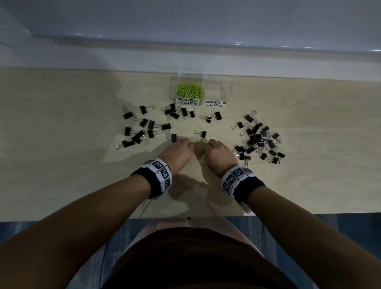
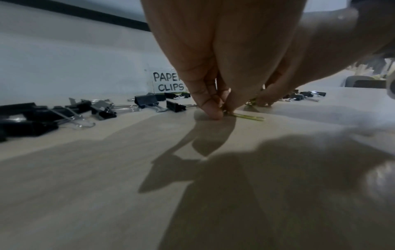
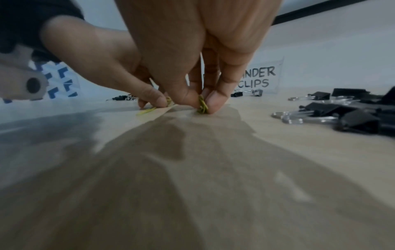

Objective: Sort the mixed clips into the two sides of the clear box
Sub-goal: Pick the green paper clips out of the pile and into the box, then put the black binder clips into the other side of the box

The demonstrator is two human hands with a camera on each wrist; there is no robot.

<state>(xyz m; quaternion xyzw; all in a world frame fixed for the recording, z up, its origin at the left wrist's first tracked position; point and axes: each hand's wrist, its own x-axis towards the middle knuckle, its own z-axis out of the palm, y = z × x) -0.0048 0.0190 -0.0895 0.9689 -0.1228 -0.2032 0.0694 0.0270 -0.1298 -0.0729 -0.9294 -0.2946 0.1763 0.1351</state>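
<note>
The clear box (image 1: 228, 89) stands at the back of the table. Its left side, labelled PAPER CLIPS, holds a heap of green paper clips (image 1: 189, 90); its right side, labelled BINDER CLIPS, looks empty. Both hands are down on the table in front of it, close together. In the left wrist view my left hand (image 2: 223, 110) pinches one end of a green paper clip (image 2: 249, 116) that lies flat on the wood. In the right wrist view my right hand (image 3: 202, 106) pinches a small bunch of green paper clips (image 3: 202, 104) between thumb and fingertips.
Black binder clips lie scattered on the table: a group on the left (image 1: 140, 129), several in front of the box (image 1: 177, 113), one (image 1: 202, 133) just beyond my fingers, and a dense pile on the right (image 1: 257, 140). A pale wall runs behind the table.
</note>
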